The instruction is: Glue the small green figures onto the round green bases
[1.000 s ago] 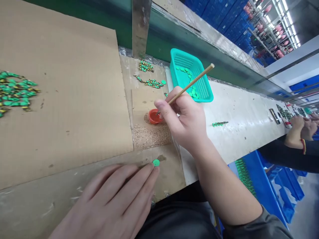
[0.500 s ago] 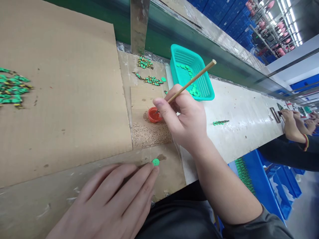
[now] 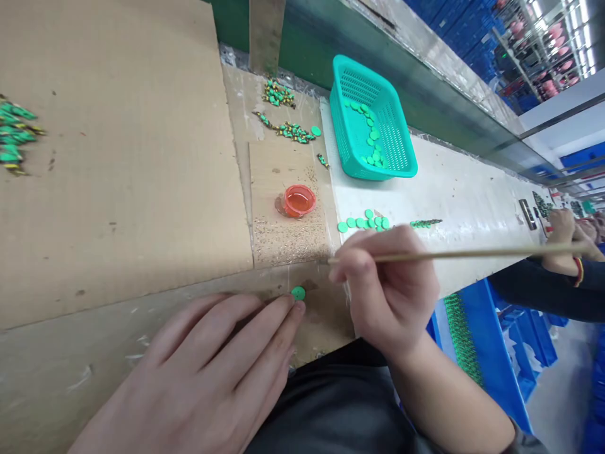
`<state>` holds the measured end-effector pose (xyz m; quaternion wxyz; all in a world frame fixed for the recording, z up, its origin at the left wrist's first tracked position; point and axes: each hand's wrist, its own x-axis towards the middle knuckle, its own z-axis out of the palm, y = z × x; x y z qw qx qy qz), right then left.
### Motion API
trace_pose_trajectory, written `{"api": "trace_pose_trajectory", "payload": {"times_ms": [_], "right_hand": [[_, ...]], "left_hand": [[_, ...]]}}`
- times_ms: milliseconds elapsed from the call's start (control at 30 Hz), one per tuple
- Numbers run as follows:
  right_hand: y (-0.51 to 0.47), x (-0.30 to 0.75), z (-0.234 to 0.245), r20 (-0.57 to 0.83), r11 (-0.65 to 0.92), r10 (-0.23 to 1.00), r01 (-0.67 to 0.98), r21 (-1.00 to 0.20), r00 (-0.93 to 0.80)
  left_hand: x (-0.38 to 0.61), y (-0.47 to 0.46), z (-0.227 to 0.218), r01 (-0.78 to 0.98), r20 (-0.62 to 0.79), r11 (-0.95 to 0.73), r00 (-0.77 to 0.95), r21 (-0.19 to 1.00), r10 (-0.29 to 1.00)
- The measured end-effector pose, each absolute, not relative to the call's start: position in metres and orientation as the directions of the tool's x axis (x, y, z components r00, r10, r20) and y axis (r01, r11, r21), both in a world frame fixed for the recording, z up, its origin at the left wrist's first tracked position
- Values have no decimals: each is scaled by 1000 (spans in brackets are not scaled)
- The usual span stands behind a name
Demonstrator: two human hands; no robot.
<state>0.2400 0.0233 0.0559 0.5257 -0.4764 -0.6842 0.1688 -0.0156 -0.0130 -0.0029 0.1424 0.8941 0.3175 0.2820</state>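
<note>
My left hand [image 3: 208, 372] lies flat on the bench, fingers stretched out, its fingertips touching a small green disc [image 3: 298, 292]. My right hand [image 3: 390, 287] pinches a thin wooden brush [image 3: 463, 254] that lies nearly level, its tip just right of the disc. A small orange cup [image 3: 299, 200] of liquid stands farther back on cardboard. A row of green discs [image 3: 363, 222] lies on the white belt beyond my right hand.
A teal basket [image 3: 373, 126] with green discs stands at the back. Green and gold parts [image 3: 283, 129] lie behind the cup, more at the far left [image 3: 14, 135]. Another person's hands [image 3: 564, 243] work at the right. Blue bins [image 3: 491, 353] sit below the bench.
My right hand has lifted the brush out of the orange cup and drawn it back toward the green disc. My left hand has stayed on the disc.
</note>
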Motion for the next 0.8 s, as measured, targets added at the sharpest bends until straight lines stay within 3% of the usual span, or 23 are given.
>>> {"api": "trace_pose_trajectory", "payload": {"times_ms": [167,800], "right_hand": [[-10,237,32,539,505,842,386,-772,-22],[-4,237,34,504,500,856,427,-754,-114]], "left_hand": [[-18,-15,-4,497,370,-755,666,428,648],[-18,-12,-2,479,355,-772,696,418,624]]}}
